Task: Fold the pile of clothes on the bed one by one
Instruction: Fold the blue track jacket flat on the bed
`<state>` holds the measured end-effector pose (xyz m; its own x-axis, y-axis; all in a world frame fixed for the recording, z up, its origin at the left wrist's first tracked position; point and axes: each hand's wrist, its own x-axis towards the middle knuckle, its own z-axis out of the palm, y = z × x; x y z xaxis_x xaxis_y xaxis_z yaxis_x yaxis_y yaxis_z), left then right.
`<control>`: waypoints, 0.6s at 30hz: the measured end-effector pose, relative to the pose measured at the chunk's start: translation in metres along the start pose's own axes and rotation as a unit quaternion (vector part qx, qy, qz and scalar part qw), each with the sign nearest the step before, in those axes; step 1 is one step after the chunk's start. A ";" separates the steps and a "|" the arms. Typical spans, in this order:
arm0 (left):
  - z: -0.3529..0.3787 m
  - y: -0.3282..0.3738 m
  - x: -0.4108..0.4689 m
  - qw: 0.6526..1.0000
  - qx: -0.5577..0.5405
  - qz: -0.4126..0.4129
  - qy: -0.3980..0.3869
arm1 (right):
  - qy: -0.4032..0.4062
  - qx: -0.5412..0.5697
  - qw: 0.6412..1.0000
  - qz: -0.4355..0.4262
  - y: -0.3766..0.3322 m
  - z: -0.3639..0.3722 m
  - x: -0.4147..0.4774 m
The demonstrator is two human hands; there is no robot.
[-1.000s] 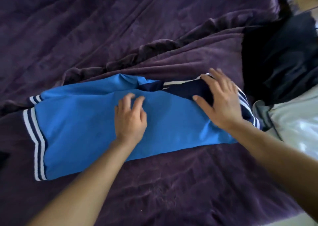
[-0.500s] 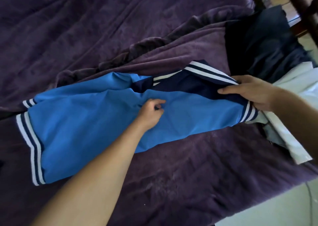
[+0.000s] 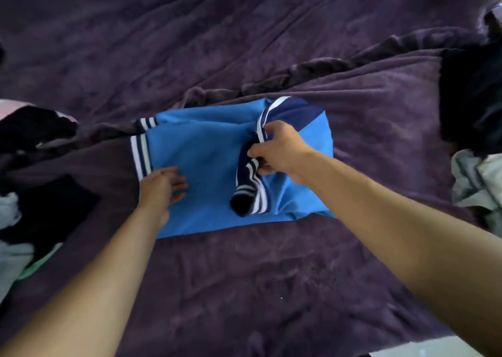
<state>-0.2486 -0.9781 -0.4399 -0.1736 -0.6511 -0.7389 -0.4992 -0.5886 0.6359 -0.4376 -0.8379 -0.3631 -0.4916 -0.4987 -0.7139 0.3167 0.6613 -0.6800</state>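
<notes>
A bright blue garment [image 3: 206,150] with navy and white striped trim lies flat on the purple bed cover, its right end doubled over onto the middle. My right hand [image 3: 279,150] grips that striped navy end above the blue cloth. My left hand [image 3: 163,185] rests flat with straight fingers on the garment's left part, near its striped hem [image 3: 140,155].
The purple blanket [image 3: 244,44] covers the whole bed, with a raised ridge running behind the garment. Dark and grey clothes [image 3: 32,193] lie heaped at the left edge. A black garment [image 3: 472,93] and a pale grey one [image 3: 478,183] sit at the right.
My right hand has carried the striped right end leftward over the garment, halving its length. My left hand has slid from the middle to the left part and flattened.
</notes>
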 end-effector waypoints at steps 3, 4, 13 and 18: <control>-0.031 -0.015 -0.002 0.998 -0.022 -0.050 -0.024 | -0.007 0.042 0.999 0.002 0.007 0.041 0.009; -0.033 -0.019 -0.003 0.996 -0.030 -0.074 -0.044 | -0.019 0.053 0.998 0.007 0.008 0.050 0.011; 0.046 -0.038 -0.037 0.980 0.040 0.010 -0.196 | 0.291 -0.260 0.912 -0.127 0.044 -0.021 0.026; 0.080 -0.040 -0.036 0.984 0.064 0.017 -0.166 | 0.155 -0.133 0.979 0.016 0.093 -0.049 0.032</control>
<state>-0.2902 -0.8927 -0.4566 -0.4492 -0.4647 -0.7630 -0.5876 -0.4896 0.6442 -0.4635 -0.7647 -0.4413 -0.7201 -0.3092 -0.6212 0.1335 0.8167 -0.5613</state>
